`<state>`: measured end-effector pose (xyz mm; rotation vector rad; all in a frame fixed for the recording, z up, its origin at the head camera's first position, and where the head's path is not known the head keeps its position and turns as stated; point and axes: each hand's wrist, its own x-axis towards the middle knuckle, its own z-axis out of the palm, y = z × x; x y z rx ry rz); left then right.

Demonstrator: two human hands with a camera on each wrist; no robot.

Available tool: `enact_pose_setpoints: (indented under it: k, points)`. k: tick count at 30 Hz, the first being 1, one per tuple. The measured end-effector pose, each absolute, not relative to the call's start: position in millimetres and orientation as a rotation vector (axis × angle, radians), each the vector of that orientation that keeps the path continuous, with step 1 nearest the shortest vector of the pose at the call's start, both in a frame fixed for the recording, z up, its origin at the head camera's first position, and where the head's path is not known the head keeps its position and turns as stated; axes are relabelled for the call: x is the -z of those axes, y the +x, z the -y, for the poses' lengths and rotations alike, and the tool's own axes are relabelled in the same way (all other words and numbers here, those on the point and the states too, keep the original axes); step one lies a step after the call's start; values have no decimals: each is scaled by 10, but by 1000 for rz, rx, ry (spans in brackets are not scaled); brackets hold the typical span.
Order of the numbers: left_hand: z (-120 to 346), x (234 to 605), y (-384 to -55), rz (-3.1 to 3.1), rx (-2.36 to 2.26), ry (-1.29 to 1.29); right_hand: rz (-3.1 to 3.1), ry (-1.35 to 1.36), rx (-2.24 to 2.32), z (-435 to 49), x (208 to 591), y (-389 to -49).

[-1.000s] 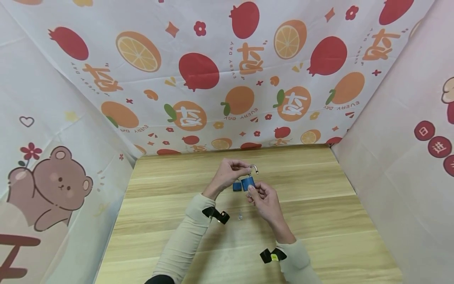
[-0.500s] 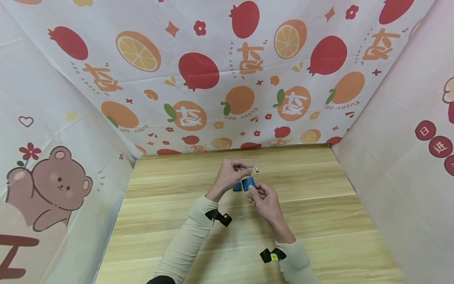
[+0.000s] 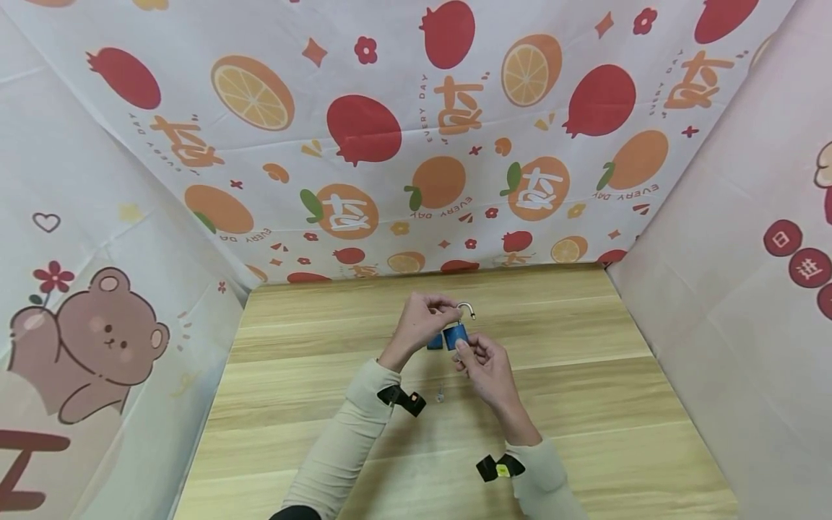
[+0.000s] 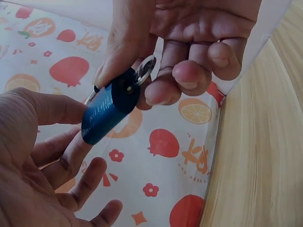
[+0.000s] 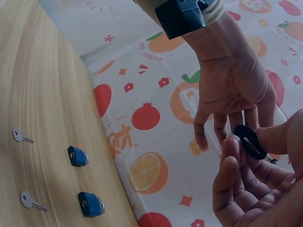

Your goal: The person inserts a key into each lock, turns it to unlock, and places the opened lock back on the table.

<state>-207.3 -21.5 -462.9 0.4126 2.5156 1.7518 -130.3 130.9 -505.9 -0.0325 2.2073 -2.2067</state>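
Note:
In the head view a blue padlock (image 3: 456, 336) is held up above the table, its silver shackle (image 3: 466, 307) raised with one end out of the body. My left hand (image 3: 422, 321) pinches the shackle side between thumb and fingertips. Below it my right hand (image 3: 484, 365) grips the blue body with thumb and curled fingers. The left wrist view shows a metal key head or ring (image 4: 146, 70) at the underside of the body. Only the dark oval end (image 5: 250, 142) of this padlock shows in the right wrist view.
On the wooden table (image 3: 585, 404) lie two more small blue padlocks (image 5: 78, 156) and two silver keys (image 5: 28, 201), as the right wrist view shows. In the head view my left hand partly covers one padlock (image 3: 434, 343). A fruit-print cloth (image 3: 364, 130) hangs behind.
My left hand and the held padlock have shifted very slightly to the right. The left hand now covers the shackle of the padlock behind it. My grip looks the same.

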Motion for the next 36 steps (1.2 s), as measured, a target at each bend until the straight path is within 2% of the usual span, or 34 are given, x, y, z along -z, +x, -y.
enact_pose_setpoints:
  k: [17,36]
  points:
    - [262,4664,-2075,-2411,-1748,611,-2171,47,2238,-1366,5002,-1325]
    - [191,5031,-2025,-2336,-1840,479,-2162,189,2201,-1509,5136,-1569]
